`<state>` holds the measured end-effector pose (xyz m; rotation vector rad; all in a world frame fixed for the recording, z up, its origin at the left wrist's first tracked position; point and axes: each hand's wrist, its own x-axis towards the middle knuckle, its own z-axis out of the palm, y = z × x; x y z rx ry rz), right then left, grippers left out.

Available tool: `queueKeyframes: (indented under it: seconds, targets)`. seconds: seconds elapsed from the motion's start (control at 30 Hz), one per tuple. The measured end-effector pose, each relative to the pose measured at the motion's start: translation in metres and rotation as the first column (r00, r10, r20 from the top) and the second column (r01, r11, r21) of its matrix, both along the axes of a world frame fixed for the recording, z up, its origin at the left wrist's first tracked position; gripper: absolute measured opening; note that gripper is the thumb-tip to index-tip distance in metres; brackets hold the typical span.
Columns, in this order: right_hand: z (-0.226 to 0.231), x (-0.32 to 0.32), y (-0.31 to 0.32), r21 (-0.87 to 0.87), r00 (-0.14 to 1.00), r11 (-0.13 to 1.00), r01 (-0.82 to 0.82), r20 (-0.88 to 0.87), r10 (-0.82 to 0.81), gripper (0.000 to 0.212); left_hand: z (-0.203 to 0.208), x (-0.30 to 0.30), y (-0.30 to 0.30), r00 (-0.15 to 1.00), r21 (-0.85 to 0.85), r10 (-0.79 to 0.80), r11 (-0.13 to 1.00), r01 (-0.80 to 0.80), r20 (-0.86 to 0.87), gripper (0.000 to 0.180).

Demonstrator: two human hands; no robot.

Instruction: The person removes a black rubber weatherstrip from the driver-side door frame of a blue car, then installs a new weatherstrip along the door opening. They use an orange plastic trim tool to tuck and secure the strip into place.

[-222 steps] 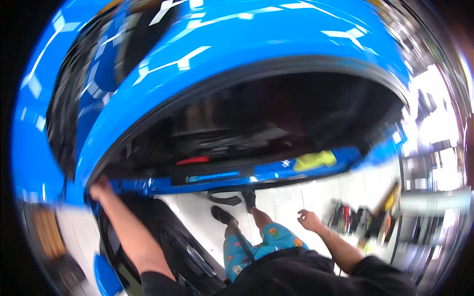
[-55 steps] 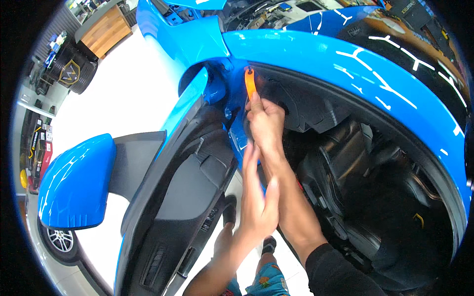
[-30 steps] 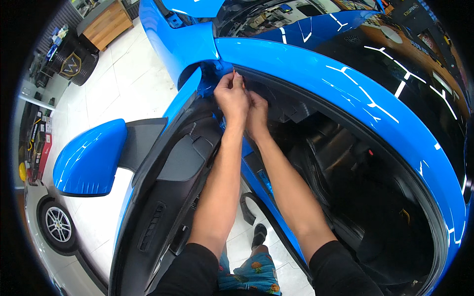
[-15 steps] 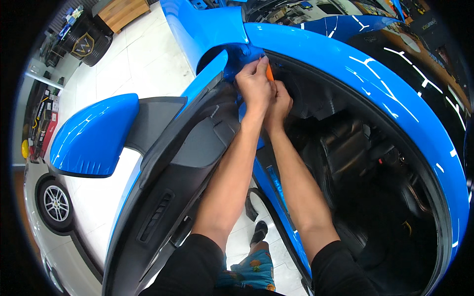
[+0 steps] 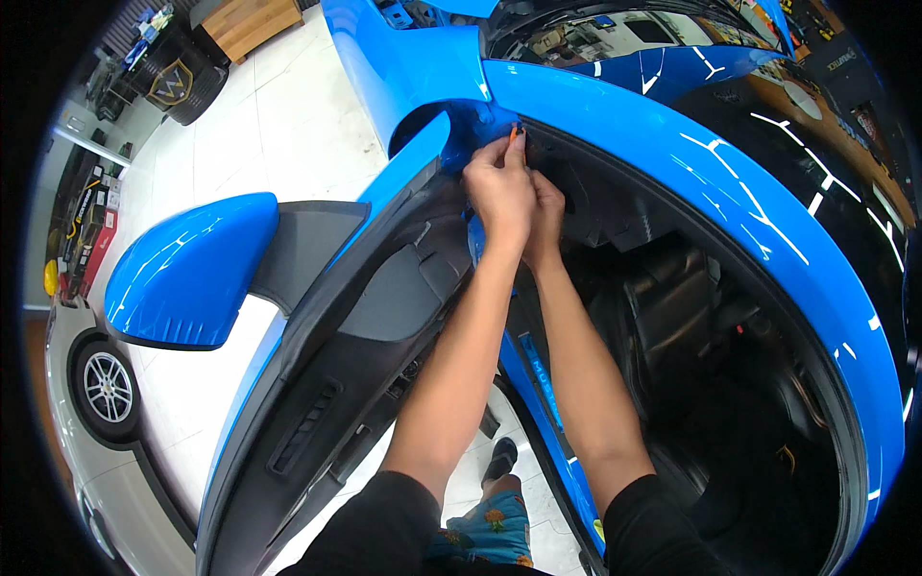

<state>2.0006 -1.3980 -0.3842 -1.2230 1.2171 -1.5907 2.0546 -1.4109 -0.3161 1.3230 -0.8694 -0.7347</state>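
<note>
My left hand (image 5: 501,199) is closed at the front door hinge gap of a blue car, its fingertips pinched around a small orange piece (image 5: 514,133). Only a thin strip of that piece shows, so its kind is unclear. Just right of it and partly behind it, my right hand (image 5: 546,213) has its fingers curled; what they hold, if anything, is hidden. Both hands are by the blue door pillar (image 5: 493,122), where the dark rubber seal (image 5: 615,161) of the door opening begins. The open door (image 5: 327,384) stands to the left of my arms.
A blue side mirror (image 5: 192,274) juts out left of the door. The dark cabin (image 5: 711,384) lies to the right. Farther left are a light-coloured car (image 5: 125,499), a black drum (image 5: 178,82) and a wooden cabinet (image 5: 252,27). A blue sill (image 5: 538,384) runs below my arms.
The view has shifted slightly, so the car sits a little lower in it. Less of the orange piece shows now, as a narrow strip at my left fingertips. Both hands stay at the hinge gap.
</note>
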Motion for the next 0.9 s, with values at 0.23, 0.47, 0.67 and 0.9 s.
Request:
queueKeyframes:
  seconds: [0.23, 0.47, 0.67, 0.9]
  targets:
    - [-0.032, 0.011, -0.009, -0.098, 0.973, 0.994, 0.055, 0.229, -0.031, 0.018, 0.017, -0.003, 0.009, 0.986, 0.007, 0.006, 1.000, -0.008, 0.165, 0.025]
    - [0.016, 0.012, 0.011, 0.013, 0.979, 0.980, 0.199, -0.042, -0.198, 0.025, 0.021, 0.006, -0.004, 0.995, 0.101, -0.087, 0.991, 0.091, -0.038, 0.021]
    - [0.073, -0.012, 0.023, 0.284, 0.944, 0.938, 0.200, -0.312, -0.107, 0.040, 0.006, 0.000, -0.005, 0.993, -0.084, -0.050, 0.996, 0.041, -0.105, 0.025]
    - [0.066, -0.012, 0.024, 0.140, 0.891, 0.965, 0.220, -0.431, -0.141, 0.033, 0.000, -0.003, -0.007, 0.975, -0.091, -0.103, 0.992, 0.087, -0.198, 0.019]
